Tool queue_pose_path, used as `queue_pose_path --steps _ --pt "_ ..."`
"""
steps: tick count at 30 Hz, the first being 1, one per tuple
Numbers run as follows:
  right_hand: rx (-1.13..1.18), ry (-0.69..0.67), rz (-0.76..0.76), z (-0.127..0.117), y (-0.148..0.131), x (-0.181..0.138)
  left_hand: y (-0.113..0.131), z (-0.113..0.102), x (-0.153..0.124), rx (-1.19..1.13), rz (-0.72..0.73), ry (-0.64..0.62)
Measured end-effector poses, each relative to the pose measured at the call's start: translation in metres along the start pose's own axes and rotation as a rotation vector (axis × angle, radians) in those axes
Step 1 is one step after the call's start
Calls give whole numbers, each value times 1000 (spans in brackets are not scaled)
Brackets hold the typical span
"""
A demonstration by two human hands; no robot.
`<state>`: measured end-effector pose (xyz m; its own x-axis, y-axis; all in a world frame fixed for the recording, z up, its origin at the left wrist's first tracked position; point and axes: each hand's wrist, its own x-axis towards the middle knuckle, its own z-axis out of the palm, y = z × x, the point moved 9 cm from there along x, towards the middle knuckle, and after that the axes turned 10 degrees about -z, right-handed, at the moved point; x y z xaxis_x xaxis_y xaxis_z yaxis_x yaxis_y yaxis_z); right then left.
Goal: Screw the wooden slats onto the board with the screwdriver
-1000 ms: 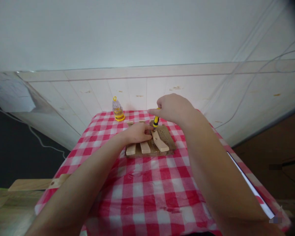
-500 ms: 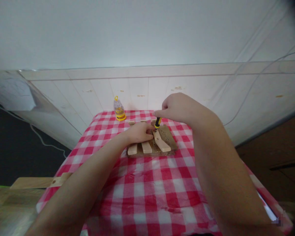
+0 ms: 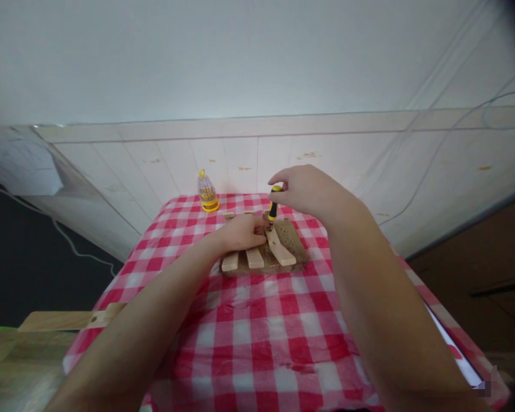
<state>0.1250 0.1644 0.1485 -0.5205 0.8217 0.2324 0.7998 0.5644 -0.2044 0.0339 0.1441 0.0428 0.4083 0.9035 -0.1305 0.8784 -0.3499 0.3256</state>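
A black-and-yellow screwdriver (image 3: pixel 273 211) stands nearly upright, its tip down at the far part of an angled wooden piece (image 3: pixel 282 252). My right hand (image 3: pixel 311 189) has its thumb and fingers loosely around the top of the handle, and the yellow end shows between them. My left hand (image 3: pixel 241 232) lies over the wooden strips, its thumb and fingertips closed at the angled piece beside the screwdriver tip. Two straight wooden strips (image 3: pixel 254 258) stick out from under this palm. All the wooden pieces rest on a brown, pitted board (image 3: pixel 298 243). The screw, if any, is too small to make out.
A clear bit case with a yellow base (image 3: pixel 209 197) stands at the table's back left. Another wooden piece (image 3: pixel 64 320) juts over the left edge, partly behind my left forearm. The red-and-white checked tablecloth (image 3: pixel 249 343) reaches the white panelled wall (image 3: pixel 236 157).
My right hand has loosened and lifted its fingers, uncovering the yellow end of the screwdriver, which stands a little straighter. My left hand has stayed in place.
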Motion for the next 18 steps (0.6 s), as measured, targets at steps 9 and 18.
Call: queue_pose_path --steps 9,18 --pt "-75 -57 -18 -3 -3 -4 -3 3 2 -38 -1 -2" --pt "-106 -50 38 1 1 -1 -1 -1 -1 -51 -8 17"
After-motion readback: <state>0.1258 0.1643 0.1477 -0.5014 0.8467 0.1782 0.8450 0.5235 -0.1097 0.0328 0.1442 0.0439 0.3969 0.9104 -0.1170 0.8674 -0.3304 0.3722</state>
